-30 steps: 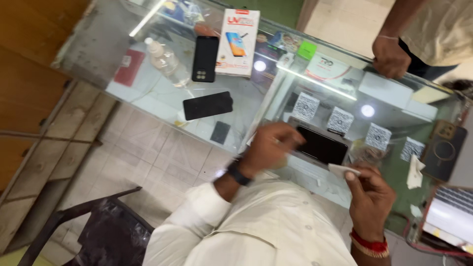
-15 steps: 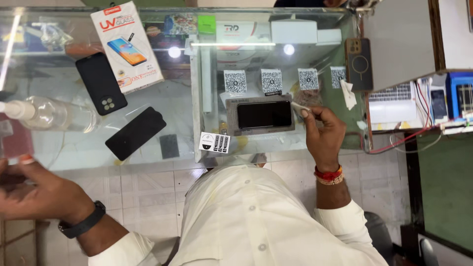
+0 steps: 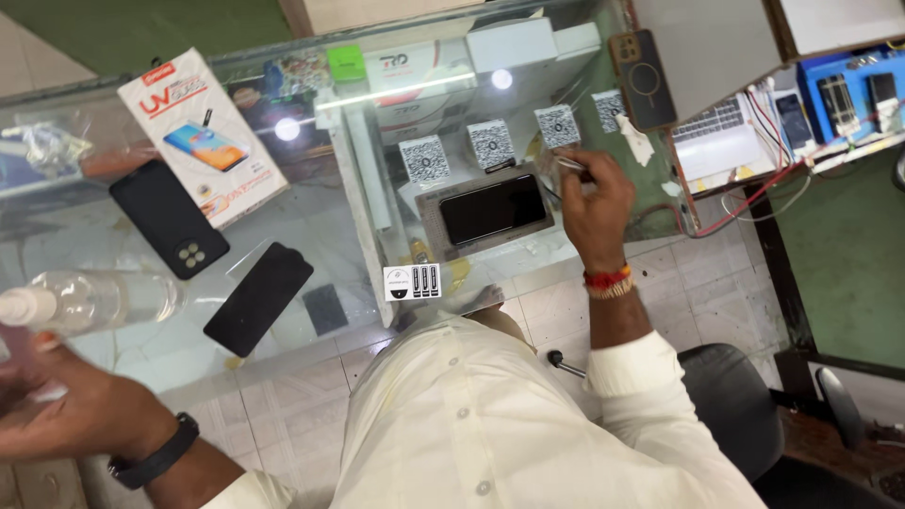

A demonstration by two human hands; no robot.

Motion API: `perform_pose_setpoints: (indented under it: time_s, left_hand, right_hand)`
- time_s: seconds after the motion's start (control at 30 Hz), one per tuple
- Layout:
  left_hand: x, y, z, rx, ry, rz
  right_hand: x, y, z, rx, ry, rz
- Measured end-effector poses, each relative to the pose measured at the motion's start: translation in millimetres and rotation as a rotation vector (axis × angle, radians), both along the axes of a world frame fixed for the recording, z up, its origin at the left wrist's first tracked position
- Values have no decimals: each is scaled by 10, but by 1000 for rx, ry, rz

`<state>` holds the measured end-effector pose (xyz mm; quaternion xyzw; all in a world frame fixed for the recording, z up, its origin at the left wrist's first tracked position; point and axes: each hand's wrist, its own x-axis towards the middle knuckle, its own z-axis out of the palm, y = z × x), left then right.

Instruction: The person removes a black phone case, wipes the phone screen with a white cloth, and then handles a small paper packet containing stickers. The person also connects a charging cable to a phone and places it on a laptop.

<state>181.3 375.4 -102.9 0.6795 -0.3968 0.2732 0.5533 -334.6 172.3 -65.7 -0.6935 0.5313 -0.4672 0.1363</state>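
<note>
The right hand (image 3: 592, 193) pinches a thin tool beside the dark phone (image 3: 492, 209); the left hand (image 3: 71, 410), blurred, grip unclear, sits near the clear plastic bottle (image 3: 90, 300).

Black phone (image 3: 493, 208), clear bottle (image 3: 90, 300), white-and-red box (image 3: 203, 134).

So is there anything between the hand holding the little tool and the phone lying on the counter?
Nothing visible. The right hand holds a thin tool just beside the dark phone on its grey mat, with only bare mat between them.
</note>
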Motion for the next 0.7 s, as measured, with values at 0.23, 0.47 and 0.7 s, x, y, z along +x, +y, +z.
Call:
perform_pose_setpoints:
  time_s: [0.23, 0.47, 0.7]
  left_hand:
    - [126, 2, -48, -27, 274, 92]
    - [99, -62, 66, 188, 296, -224]
    - [103, -258, 206, 303, 618, -452]
  right_hand:
    - [161, -366, 86, -72, 445, 73]
    - [553, 101, 153, 47, 225, 417]
    - [875, 449, 106, 241, 117, 539]
